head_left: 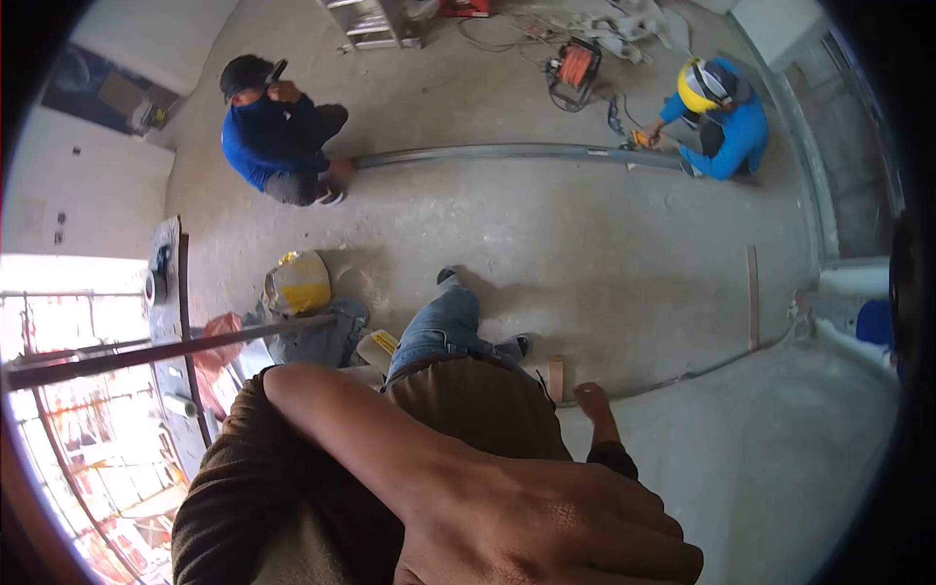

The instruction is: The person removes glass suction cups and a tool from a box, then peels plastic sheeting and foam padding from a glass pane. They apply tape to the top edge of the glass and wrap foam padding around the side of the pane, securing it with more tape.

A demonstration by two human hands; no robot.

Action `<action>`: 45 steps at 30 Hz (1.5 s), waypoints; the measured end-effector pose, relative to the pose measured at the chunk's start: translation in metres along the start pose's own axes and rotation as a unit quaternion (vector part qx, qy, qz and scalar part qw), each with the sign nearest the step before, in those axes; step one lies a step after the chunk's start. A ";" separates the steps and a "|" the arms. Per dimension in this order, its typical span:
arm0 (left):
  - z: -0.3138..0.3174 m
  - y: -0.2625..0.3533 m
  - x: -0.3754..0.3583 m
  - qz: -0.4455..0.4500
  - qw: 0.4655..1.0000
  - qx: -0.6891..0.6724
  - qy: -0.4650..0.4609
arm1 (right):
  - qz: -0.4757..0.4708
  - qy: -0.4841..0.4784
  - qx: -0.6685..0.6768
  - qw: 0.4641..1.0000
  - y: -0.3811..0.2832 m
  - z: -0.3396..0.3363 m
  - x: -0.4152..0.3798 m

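Observation:
My left hand (556,522) is raised very close to the camera, its back and knuckles towards me. Its fingers curl down out of sight, and whatever they may hold is hidden. The forearm crosses in front of my brown shirt (468,400). Beyond the shirt, my right hand (592,400) hangs low at my side, small in the view, its fingers loosely curled with nothing visible in them. Nearest to it is a short wooden piece (556,378) by the base of the pale wall. Below me, my legs in blue jeans (439,327) are in mid-stride or standing apart.
Two people in blue tops, one (263,136) left and one (726,117) right, crouch at a long metal channel (478,152). The right one holds a yellow power tool (641,138). A cable reel (577,66), a sack (298,285) and a metal bar (175,349) are around.

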State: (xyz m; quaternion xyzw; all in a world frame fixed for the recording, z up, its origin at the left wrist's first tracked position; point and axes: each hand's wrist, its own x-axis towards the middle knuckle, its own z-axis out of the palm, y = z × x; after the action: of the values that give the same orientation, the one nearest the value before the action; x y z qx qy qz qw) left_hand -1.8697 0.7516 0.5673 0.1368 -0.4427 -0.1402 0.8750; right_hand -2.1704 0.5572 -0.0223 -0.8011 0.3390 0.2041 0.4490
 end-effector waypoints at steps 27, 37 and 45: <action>-0.105 0.223 -0.021 0.393 0.768 0.472 0.185 | -0.329 -0.315 -0.436 0.776 -0.524 0.046 0.262; -0.111 0.226 -0.034 0.402 0.700 0.539 0.240 | -0.287 -0.375 -0.547 0.691 -0.630 0.117 0.318; -0.122 0.309 -0.204 0.049 0.669 0.536 0.512 | -0.480 -0.431 -0.475 0.598 -0.777 0.284 0.224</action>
State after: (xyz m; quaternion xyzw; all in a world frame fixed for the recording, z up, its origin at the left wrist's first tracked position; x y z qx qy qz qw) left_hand -1.8480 1.1255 0.4598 0.6108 0.0695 0.2567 0.7458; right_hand -1.4584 1.0057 0.1416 -0.7674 -0.4726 0.4128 0.1319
